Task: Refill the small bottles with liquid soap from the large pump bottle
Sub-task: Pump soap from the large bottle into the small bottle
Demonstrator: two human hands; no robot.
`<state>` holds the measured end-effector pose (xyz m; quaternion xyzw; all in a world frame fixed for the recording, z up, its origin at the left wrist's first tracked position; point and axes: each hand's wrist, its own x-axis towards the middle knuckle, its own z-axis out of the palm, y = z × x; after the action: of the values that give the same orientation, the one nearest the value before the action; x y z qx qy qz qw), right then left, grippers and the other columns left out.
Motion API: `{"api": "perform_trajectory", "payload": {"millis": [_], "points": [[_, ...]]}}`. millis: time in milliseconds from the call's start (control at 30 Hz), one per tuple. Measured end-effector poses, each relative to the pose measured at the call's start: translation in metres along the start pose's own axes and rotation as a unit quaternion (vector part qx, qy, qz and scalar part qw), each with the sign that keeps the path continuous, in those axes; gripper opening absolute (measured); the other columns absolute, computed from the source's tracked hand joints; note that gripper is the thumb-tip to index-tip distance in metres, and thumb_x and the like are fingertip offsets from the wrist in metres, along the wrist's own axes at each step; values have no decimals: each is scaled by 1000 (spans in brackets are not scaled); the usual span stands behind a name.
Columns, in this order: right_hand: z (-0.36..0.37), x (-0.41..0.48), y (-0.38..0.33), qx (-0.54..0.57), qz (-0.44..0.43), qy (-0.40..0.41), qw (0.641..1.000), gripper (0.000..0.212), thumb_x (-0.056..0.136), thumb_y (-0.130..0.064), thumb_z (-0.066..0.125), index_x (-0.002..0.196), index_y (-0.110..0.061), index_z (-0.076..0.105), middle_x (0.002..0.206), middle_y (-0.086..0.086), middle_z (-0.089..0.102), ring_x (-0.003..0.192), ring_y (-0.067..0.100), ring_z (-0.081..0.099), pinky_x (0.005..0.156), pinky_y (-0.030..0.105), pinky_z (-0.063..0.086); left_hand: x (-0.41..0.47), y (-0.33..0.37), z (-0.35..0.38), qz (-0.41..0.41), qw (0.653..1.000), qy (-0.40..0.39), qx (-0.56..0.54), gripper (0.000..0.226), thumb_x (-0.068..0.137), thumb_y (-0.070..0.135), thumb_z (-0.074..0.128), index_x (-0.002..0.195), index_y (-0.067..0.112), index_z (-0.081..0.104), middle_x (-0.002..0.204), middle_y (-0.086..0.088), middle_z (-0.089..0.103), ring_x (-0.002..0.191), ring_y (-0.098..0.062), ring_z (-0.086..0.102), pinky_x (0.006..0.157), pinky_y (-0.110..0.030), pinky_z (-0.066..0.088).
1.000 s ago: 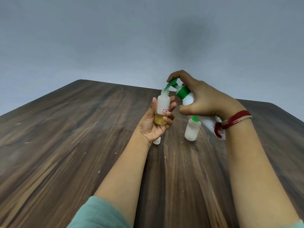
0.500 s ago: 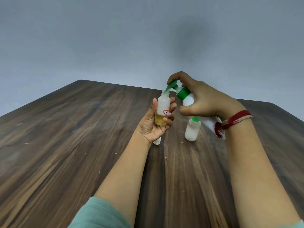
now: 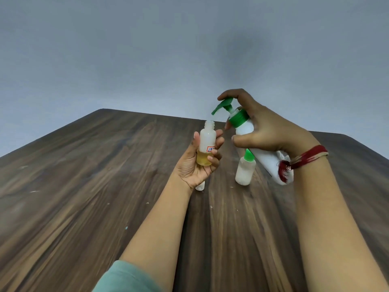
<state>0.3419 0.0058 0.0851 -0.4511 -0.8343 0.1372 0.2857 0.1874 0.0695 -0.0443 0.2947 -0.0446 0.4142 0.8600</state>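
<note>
the left hand (image 3: 197, 165) wraps fingers and thumb round a small translucent plastic bottle (image 3: 207, 142), upright and uncapped, yellow liquid in its bottom, held above the dark wooden table (image 3: 84, 186). the right hand (image 3: 267, 131) grips the tilted large white pump bottle (image 3: 245, 129), forefinger on its green pump head (image 3: 224, 104); the spout hangs just above the small bottle's mouth, apart. a second small bottle with a green nozzle cap (image 3: 245, 170) stands on the table.

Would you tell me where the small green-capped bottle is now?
The green-capped bottle stands upright on the wooden table, right of centre in the head view, beneath the right hand and beside the tilted pump bottle.
</note>
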Motion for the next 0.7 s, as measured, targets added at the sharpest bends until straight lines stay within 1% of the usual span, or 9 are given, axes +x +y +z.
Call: {"api": "perform_trajectory", "payload": {"millis": [67,133,200,233,300,433,600,633,700], "points": [[-2,-1,-1,20,-8,7,1000,74,65,-18,60,128,-45,35,101,0,65,87,18,63,76,37,54,0,1,0,0,1000,0,-1,64,51,26,94,105,0,72,89,-13,72,61,-11,62,50,-18,53],[-3,-1,-4,52,-28,13,998,73,67,-13,60,129,-42,35,108,1,63,79,5,61,70,25,52,0,1,-1,0,1000,-1,4,64,52,26,94,105,0,72,89,-13,72,62,-11,62,50,-18,53],[-3,-2,-9,76,-49,13,996,72,69,-10,60,130,-36,33,118,3,57,81,-4,62,70,16,49,0,0,0,-1,1000,-2,2,63,53,26,93,105,0,71,90,-13,72,62,-11,62,51,-19,53],[-3,-2,-11,85,-57,13,995,71,70,-9,61,131,-34,33,121,4,55,83,-7,62,71,15,49,0,0,0,-3,1000,-2,-2,62,53,25,93,105,-1,71,90,-14,71,62,-12,62,51,-19,53],[-1,-2,-13,99,-67,8,993,71,71,-7,61,131,-32,33,124,5,53,87,-7,62,72,17,51,0,0,-1,-6,1000,-3,-13,61,54,23,93,105,-1,71,91,-15,71,63,-13,63,50,-20,54],[3,0,-16,109,-76,-5,991,73,72,-4,62,132,-32,33,127,3,50,98,2,65,78,25,56,-1,1,2,-15,999,-20,-33,52,61,20,89,103,-3,71,91,-16,71,65,-16,64,53,-22,55],[6,2,-17,113,-74,-19,991,75,72,-1,64,135,-27,34,129,-3,47,112,17,63,90,41,55,-2,1,3,-28,996,-49,-66,43,70,19,83,104,-5,70,92,-18,70,69,-21,65,56,-27,57],[6,2,-16,111,-72,-20,991,76,72,0,64,136,-26,34,129,-3,47,111,16,63,90,41,55,-2,1,2,-30,996,-50,-69,43,71,19,82,104,-5,70,92,-19,70,69,-21,65,56,-27,57],[4,1,-16,110,-68,-20,991,75,72,0,63,136,-26,34,127,-1,50,104,11,66,87,32,56,-2,1,3,-29,997,-41,-63,45,69,19,84,104,-5,70,93,-18,70,68,-20,65,56,-26,57]]}}
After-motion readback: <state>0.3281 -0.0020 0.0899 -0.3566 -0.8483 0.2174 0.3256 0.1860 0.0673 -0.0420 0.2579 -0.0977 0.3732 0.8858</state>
